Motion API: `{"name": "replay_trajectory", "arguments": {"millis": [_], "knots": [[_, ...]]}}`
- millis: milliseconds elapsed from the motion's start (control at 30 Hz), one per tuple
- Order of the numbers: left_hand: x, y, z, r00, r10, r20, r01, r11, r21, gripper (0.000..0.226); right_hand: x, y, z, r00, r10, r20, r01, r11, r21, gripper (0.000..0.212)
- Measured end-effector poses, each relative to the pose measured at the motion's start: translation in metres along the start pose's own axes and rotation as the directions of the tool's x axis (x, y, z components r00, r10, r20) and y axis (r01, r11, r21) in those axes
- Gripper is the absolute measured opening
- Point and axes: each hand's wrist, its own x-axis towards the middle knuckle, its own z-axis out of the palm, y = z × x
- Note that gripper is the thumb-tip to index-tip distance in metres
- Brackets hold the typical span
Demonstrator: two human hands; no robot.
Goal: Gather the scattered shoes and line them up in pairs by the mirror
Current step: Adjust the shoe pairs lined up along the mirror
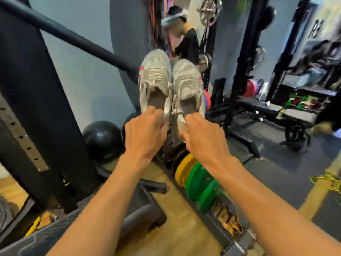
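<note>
I hold a pair of grey knit sneakers with red side marks up in front of me, side by side, toes pointing away. My left hand (pixel 145 132) grips the heel of the left sneaker (pixel 156 80). My right hand (pixel 203 137) grips the heel of the right sneaker (pixel 186 82). Both shoes hang in the air above the floor. Behind them a mirror (pixel 184 30) reflects a person in a dark shirt. Motion blur softens the picture.
A black rack upright (pixel 36 108) and slanted bar (pixel 73 39) stand at left, with a black ball (pixel 102 139) at the base. Yellow and green weight plates (pixel 195 180) sit below my hands. A bench (pixel 276 111) and squat rack (pixel 241 71) are at right. A yellow band (pixel 326 182) lies on the dark floor.
</note>
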Motion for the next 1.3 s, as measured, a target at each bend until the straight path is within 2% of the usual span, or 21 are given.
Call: {"name": "replay_trajectory", "arguments": {"millis": [167, 333, 433, 533, 633, 700, 767, 833, 933, 1000, 1100, 1167, 1300], "knots": [[0.025, 0.066, -0.036, 0.976, 0.179, -0.126, -0.192, 0.976, -0.102, 0.026, -0.017, 0.015, -0.085, 0.971, 0.126, -0.204, -0.164, 0.97, -0.181, 0.024], [0.029, 0.137, -0.056, 0.925, 0.328, -0.189, -0.368, 0.899, -0.237, 0.017, -0.059, 0.032, -0.157, 0.927, 0.238, -0.289, -0.328, 0.888, -0.321, 0.025], [0.016, 0.181, -0.07, 0.895, 0.4, -0.198, -0.443, 0.85, -0.286, 0.02, -0.101, 0.044, -0.197, 0.904, 0.295, -0.309, -0.402, 0.833, -0.381, 0.023], [-0.008, 0.23, -0.091, 0.881, 0.43, -0.199, -0.473, 0.814, -0.336, 0.03, -0.155, 0.057, -0.239, 0.888, 0.351, -0.296, -0.45, 0.793, -0.41, 0.02], [-0.034, 0.29, -0.117, 0.838, 0.516, -0.179, -0.541, 0.744, -0.391, 0.041, -0.212, 0.074, -0.289, 0.872, 0.412, -0.264, -0.489, 0.762, -0.425, 0.022], [-0.053, 0.336, -0.137, 0.823, 0.559, -0.105, -0.542, 0.715, -0.442, 0.042, -0.253, 0.087, -0.326, 0.859, 0.464, -0.216, -0.509, 0.732, -0.453, 0.025], [-0.073, 0.391, -0.158, 0.79, 0.613, -0.01, -0.53, 0.674, -0.514, 0.033, -0.296, 0.103, -0.362, 0.829, 0.539, -0.15, -0.54, 0.701, -0.466, 0.029], [-0.093, 0.448, -0.178, 0.721, 0.689, 0.073, -0.515, 0.604, -0.608, 0.03, -0.336, 0.12, -0.4, 0.761, 0.643, -0.087, -0.598, 0.643, -0.479, 0.031], [-0.132, 0.536, -0.201, 0.571, 0.793, 0.212, -0.448, 0.517, -0.729, 0.032, -0.401, 0.144, -0.463, 0.599, 0.801, -0.009, -0.714, 0.529, -0.459, 0.04], [-0.16, 0.591, -0.212, 0.445, 0.847, 0.292, -0.363, 0.468, -0.806, 0.033, -0.448, 0.16, -0.507, 0.473, 0.878, 0.068, -0.778, 0.453, -0.435, 0.047], [-0.2, 0.669, -0.226, 0.266, 0.899, 0.347, -0.173, 0.398, -0.901, 0.038, -0.515, 0.183, -0.56, 0.267, 0.957, 0.11, -0.904, 0.289, -0.316, 0.045], [-0.223, 0.72, -0.235, 0.124, 0.925, 0.36, -0.065, 0.369, -0.927, 0.038, -0.557, 0.199, -0.588, 0.145, 0.984, 0.107, -0.938, 0.171, -0.3, 0.045], [-0.264, 0.819, -0.248, -0.132, 0.931, 0.34, 0.001, 0.343, -0.939, 0.033, -0.64, 0.233, -0.639, -0.064, 0.99, 0.126, -0.955, -0.024, -0.297, 0.049]]}}
